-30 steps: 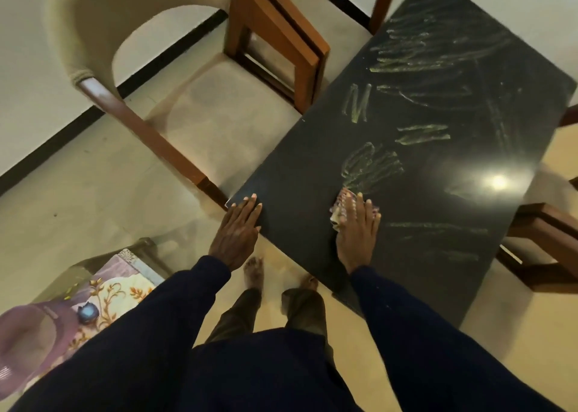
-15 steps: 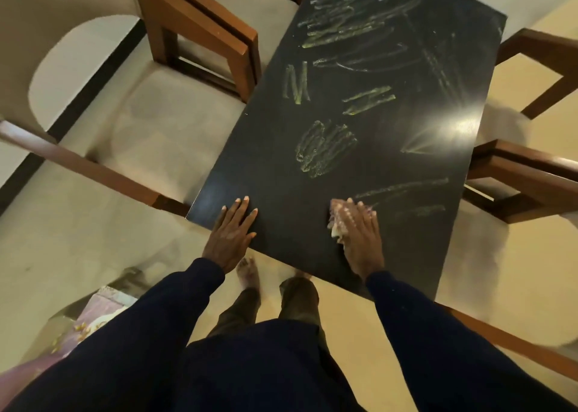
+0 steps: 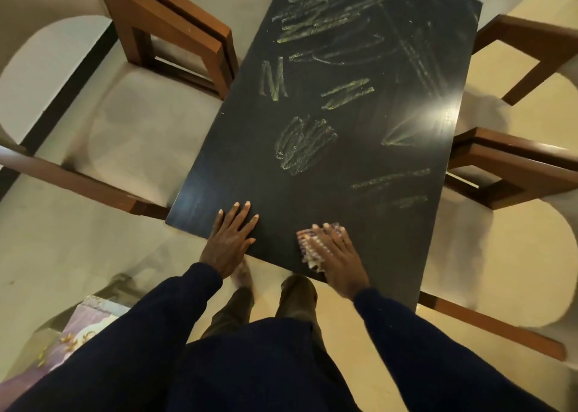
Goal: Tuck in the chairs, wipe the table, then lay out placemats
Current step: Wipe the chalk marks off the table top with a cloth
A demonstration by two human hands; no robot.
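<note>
A black rectangular table (image 3: 237, 161) runs away from me, its top marked with yellow-green chalk scribbles (image 3: 305, 144). My left hand (image 3: 231, 239) lies flat with straight fingers on the near left corner of the table. My right hand (image 3: 336, 255) presses a small patterned cloth (image 3: 308, 245) flat against the near edge of the tabletop; the cloth shows under and left of my fingers. Wooden chairs with pale seats stand at the left side (image 3: 169, 39) and the right side (image 3: 513, 167), their seats partly under the table.
A third chair (image 3: 538, 45) stands at the far right. A purple floral-patterned item (image 3: 90, 321) lies on a low glass surface at the lower left. My legs and bare feet are at the table's near edge. A lamp glare sits on the tabletop's right side.
My view has shifted toward the table's near end, so the table now runs straight ahead. My right hand with the cloth slid toward the near edge. My left hand stayed on the corner.
</note>
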